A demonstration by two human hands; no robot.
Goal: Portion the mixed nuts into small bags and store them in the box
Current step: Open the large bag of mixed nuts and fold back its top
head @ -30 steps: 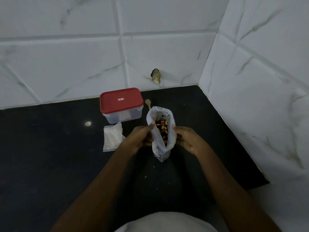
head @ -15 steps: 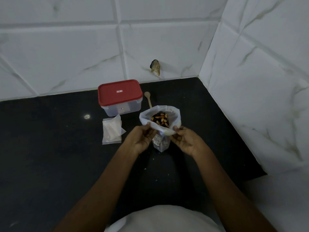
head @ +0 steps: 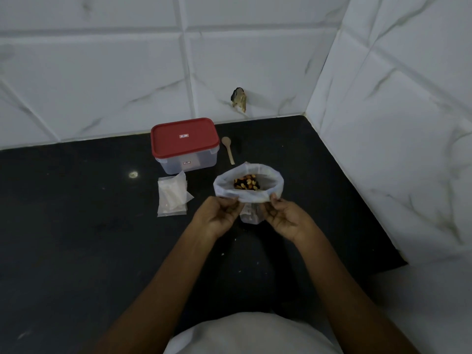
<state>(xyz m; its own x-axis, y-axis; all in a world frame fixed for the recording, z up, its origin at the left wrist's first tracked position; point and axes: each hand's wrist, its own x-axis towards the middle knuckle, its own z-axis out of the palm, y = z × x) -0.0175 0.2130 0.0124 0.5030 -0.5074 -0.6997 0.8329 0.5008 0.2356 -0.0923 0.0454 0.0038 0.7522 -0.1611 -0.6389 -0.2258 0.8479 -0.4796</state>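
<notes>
Plastic rim rolled down, mixed nuts point(head: 246, 185) exposed for scooping

Nearest, the left hand point(head: 217, 215) and right hand point(head: 286, 218) each pinch the near edge of the big bag point(head: 277, 182) between curled fingers and thumb. A second ago its mouth was a narrow slit; now it stands wide and round on the black counter point(head: 76, 226). That probably finishes the opening step. Just left lie the small bags point(head: 172, 198), not yet filled; farther back are the spoon point(head: 228, 149) and the red-lidded box point(head: 185, 146), lid on.
</notes>
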